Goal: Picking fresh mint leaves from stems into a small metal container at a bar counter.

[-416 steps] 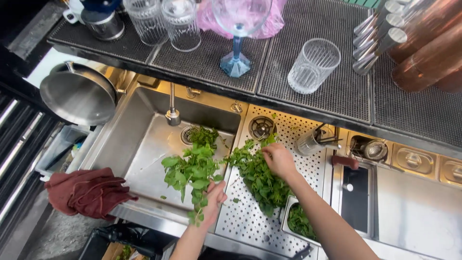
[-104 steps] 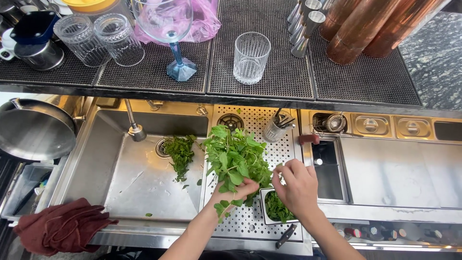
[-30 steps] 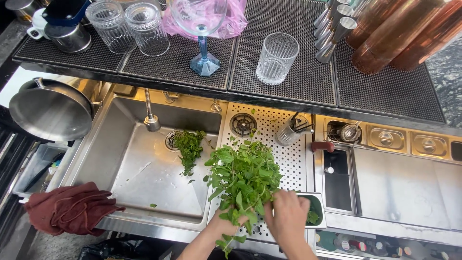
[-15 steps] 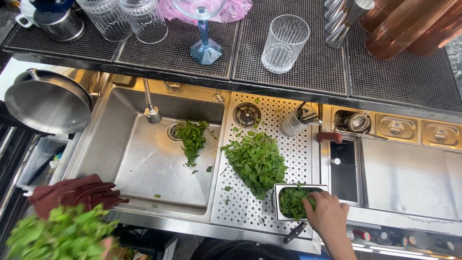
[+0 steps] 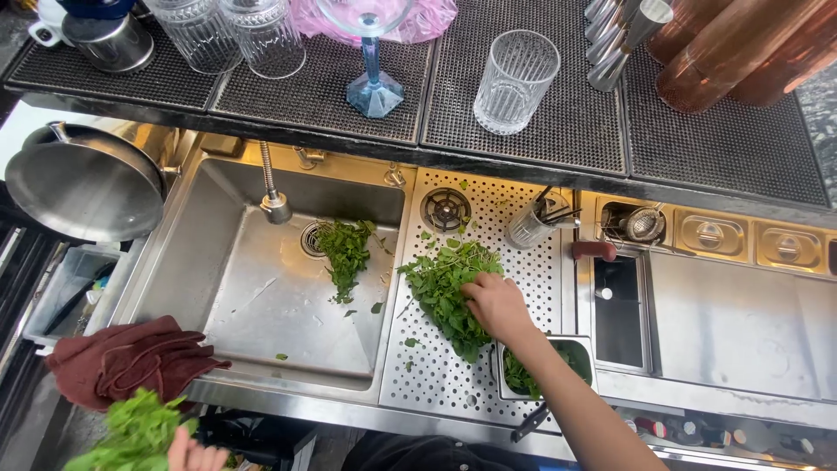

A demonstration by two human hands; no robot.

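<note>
While I lean over the sink, this is how things lie:

Right grip: my right hand lies palm down on the herb pile on the perforated drainboard, fingers curled into the leaves; whether they have closed on a stem I cannot tell.

Left grip: my left hand, at the bottom edge of the view, is closed around a leafy bunch held low, off the table, just in front of the dark red cloth.

Herbs, counted: four lots. One under my right hand, one in my left, one small heap in the sink basin beside the drain, one in the small steel container just below my right wrist.

Glasses on the black mats: three clear ribbed tumblers, two at upper left and one alone, plus one blue-stemmed glass.

Packaging: one crumpled pink plastic bag behind the stemmed glass.

Lidded steel tubs: two, set in the table at right.

Steel bowl: one, left of the sink.
</note>
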